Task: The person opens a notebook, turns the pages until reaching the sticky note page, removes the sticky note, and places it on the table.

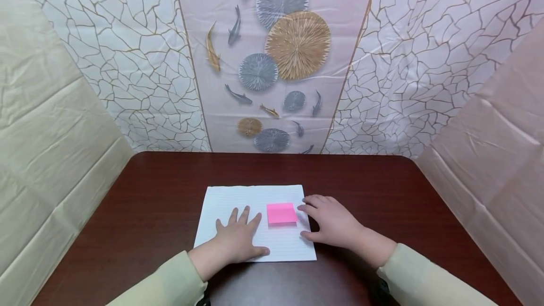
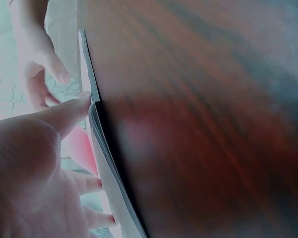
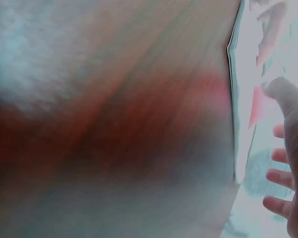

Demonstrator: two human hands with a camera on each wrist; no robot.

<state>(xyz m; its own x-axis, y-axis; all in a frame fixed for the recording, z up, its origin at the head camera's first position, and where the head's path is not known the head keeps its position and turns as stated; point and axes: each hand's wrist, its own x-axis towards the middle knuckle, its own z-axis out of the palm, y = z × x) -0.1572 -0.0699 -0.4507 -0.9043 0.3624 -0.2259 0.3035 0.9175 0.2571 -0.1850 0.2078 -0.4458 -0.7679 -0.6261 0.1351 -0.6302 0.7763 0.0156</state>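
Observation:
A white lined notebook (image 1: 216, 202) lies flat on the table, its stacked pages showing at the edge in both wrist views. On its right half sits a pink sticky note (image 1: 282, 213), its lower edge lifted off the page. My left hand (image 1: 239, 240) rests on the left part of the notebook with fingers spread, its thumb near the front edge. My right hand (image 1: 333, 221) hovers at the notebook's right side, fingers apart and slightly bent, fingertips close to the note's right edge. Nothing is between the fingers of that hand.
The dark reddish-brown table (image 1: 148, 211) spreads around the notebook on all sides. Behind it hangs a patterned cloth (image 1: 263, 60) with fish and round leaf shapes. Beige cloth walls (image 1: 51, 155) flank the table left and right.

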